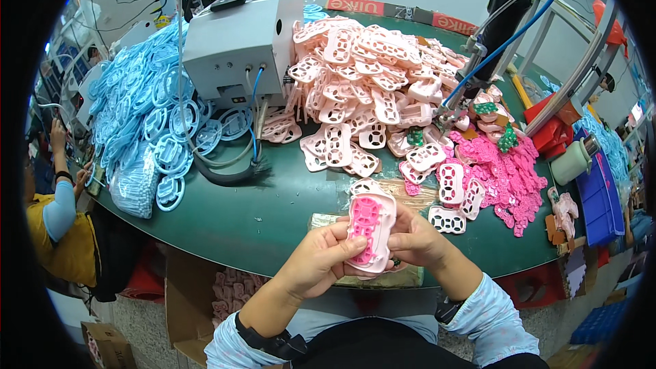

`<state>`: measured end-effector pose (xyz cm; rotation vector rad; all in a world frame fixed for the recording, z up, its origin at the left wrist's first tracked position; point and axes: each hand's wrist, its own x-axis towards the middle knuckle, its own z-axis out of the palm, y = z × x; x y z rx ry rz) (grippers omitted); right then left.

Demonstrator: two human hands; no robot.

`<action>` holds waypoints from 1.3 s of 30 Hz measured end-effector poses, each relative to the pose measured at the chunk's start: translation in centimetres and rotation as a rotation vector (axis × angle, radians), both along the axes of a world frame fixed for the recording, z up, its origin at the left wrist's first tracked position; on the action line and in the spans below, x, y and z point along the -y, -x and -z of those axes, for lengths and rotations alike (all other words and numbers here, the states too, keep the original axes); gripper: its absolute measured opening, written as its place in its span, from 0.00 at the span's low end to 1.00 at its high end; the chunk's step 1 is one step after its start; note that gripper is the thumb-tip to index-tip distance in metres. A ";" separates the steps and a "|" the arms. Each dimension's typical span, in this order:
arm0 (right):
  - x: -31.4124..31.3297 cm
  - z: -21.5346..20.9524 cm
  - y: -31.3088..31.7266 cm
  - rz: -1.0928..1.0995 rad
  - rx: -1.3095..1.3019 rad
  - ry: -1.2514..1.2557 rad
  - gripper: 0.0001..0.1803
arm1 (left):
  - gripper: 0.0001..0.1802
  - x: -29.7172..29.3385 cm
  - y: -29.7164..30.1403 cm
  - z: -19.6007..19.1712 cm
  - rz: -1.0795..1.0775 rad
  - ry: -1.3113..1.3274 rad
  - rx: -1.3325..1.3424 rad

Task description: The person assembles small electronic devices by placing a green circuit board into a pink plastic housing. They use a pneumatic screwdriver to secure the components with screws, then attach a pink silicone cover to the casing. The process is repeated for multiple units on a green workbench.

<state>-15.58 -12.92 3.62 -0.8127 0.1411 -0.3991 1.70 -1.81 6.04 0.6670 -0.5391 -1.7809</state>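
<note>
Close in front of me, both hands grip a pale pink plastic shell (385,213) with a bright pink rubbery button pad (366,216) lying in it. My left hand (318,260) is closed on its left side, the thumb pressing the lower part of the pad. At the right edge my right hand (418,240) has its thumb and fingers closed on the same shell. Something small and green shows under the right fingers; I cannot make out what. Below them is a tape-covered block (406,278) at the table edge. Loose pale pink shells (447,219) lie just to the right.
A large heap of pale pink shells (383,55) covers the back of the green table (273,215). Bright pink pads (509,181) are piled at right, beside a black-bodied tool (509,7). A grey machine box (236,41) and blue plastic parts (140,89) stand left. Another person (65,232) works there.
</note>
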 end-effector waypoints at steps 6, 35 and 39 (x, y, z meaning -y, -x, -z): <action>-0.1 -0.4 0.4 0.174 -0.144 0.013 0.30 | 0.15 -0.2 0.9 0.2 -0.074 0.029 0.511; -1.1 3.4 5.2 0.158 -0.098 -0.179 0.42 | 0.46 -2.3 1.1 5.4 -0.216 0.419 1.253; -2.2 3.4 4.2 0.065 -0.056 -0.235 0.40 | 0.45 -2.9 -0.3 4.4 -0.201 0.154 0.612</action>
